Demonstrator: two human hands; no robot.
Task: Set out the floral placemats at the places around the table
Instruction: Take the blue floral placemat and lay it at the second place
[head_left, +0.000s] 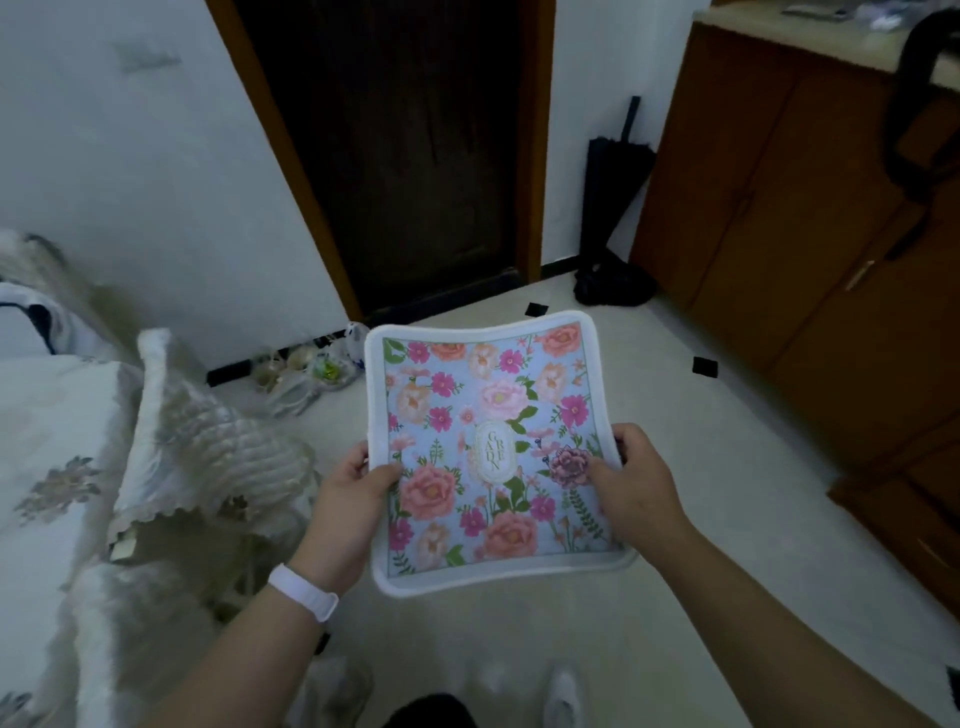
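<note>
1. White wall at left; dark wooden door at centre.
2. Pale floor, dimly lit.
3. Brown wooden cabinet at right, folded black umbrella leaning just beside.
4. Cream ruffled cushion at left.

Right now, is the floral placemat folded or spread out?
Spread: the placemat shows its whole flowered face, left hand and right hand gripping opposite edges.
</note>
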